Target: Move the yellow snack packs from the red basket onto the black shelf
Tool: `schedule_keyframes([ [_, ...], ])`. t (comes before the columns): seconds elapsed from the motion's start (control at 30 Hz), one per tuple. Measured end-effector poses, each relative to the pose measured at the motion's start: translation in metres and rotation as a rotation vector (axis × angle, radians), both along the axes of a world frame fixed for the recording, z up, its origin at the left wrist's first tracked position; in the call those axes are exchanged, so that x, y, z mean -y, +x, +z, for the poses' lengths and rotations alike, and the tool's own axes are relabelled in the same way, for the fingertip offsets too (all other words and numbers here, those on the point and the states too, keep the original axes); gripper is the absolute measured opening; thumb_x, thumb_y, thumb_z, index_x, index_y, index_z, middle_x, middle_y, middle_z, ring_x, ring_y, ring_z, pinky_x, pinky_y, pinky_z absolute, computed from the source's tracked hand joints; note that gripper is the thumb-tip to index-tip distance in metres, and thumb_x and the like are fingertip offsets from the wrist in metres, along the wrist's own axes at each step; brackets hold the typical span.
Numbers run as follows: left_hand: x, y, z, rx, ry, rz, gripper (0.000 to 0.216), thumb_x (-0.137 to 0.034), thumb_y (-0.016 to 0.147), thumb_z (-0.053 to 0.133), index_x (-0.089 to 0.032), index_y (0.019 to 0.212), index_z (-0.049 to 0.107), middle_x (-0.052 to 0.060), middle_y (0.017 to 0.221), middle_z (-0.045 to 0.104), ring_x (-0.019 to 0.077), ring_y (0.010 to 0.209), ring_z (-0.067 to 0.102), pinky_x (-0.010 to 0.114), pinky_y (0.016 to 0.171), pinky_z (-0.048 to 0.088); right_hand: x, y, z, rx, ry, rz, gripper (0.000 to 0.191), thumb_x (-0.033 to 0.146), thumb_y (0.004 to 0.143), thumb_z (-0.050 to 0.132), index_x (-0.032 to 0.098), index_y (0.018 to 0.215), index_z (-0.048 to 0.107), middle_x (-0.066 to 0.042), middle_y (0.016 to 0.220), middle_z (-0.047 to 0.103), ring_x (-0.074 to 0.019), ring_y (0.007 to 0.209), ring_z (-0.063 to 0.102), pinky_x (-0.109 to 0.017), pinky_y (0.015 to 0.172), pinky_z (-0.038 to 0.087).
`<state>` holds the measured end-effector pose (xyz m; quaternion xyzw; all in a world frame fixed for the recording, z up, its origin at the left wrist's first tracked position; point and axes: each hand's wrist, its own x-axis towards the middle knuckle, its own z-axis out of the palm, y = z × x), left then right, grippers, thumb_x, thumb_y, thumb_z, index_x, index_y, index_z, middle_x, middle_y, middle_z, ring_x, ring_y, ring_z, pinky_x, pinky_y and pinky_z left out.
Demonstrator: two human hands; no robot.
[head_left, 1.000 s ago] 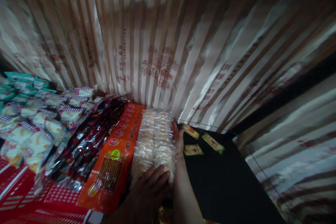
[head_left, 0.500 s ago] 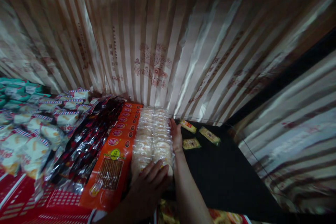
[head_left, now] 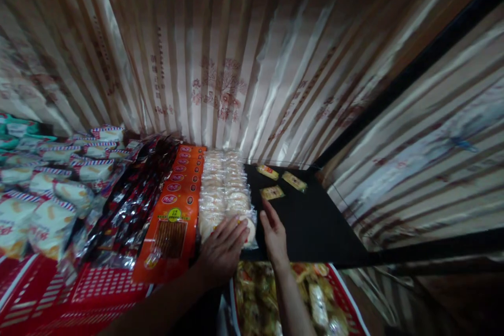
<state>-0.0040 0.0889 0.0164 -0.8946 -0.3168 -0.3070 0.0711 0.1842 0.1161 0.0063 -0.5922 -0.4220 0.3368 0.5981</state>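
Note:
My left hand lies flat with its fingers stretched over the front end of two rows of clear-wrapped, pale round snacks. Just right of those rows is my right hand, fingers extended and holding nothing, above the black shelf surface. Its fingertips come close to a small yellow packet; I cannot tell whether they touch. Two more small packets, one yellow and red and one yellowish, lie farther back. Left of the pale snacks stands a row of overlapping orange packs.
Dark red-and-black packets and white striped bags fill the left side. Red baskets stand in front. Below the shelf, a red-and-white box holds yellow-wrapped items. Pleated curtain hangs behind; a black bar slants at right.
My right hand has drawn back toward me and away from the side of the pale snack rows. My left hand stays on their front end. The view has shifted, showing more of the box below.

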Motion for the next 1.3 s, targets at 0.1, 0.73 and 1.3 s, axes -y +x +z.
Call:
schedule_keyframes([
  [0.1, 0.001, -0.003, -0.001, 0.054, -0.021, -0.023, 0.049, -0.017, 0.087, 0.037, -0.008, 0.135, 0.036, 0.011, 0.143, 0.038, 0.0214, 0.137, 0.023, 0.038, 0.111, 0.029, 0.025, -0.013, -0.008, 0.099, -0.033, -0.045, 0.063, 0.05, 0.076, 0.057, 0.02, 0.13, 0.047, -0.01, 0.139, 0.045, -0.026, 0.127, 0.042, -0.046, 0.108, 0.029],
  [0.73, -0.002, -0.003, -0.006, 0.31, -0.27, -0.142, 0.051, -0.019, 0.091, 0.03, -0.011, 0.14, 0.023, 0.014, 0.144, 0.034, 0.0217, 0.139, 0.017, 0.047, 0.11, 0.033, 0.051, -0.041, -0.013, 0.834, 0.25, -0.09, 0.047, 0.037, 0.085, 0.048, 0.021, 0.128, 0.047, -0.011, 0.148, 0.026, -0.0285, 0.135, 0.025, -0.053, 0.105, 0.03],
  [1.3, 0.001, -0.018, 0.026, 0.484, -0.277, -0.116, 0.042, -0.031, 0.091, 0.032, -0.017, 0.128, 0.045, 0.01, 0.142, 0.039, 0.0221, 0.138, 0.021, 0.048, 0.111, 0.028, 0.051, -0.089, -0.041, 1.137, 0.277, -0.106, 0.061, 0.032, 0.088, 0.042, 0.018, 0.143, 0.02, -0.017, 0.146, 0.027, -0.0323, 0.137, 0.016, -0.056, 0.099, 0.032],
])
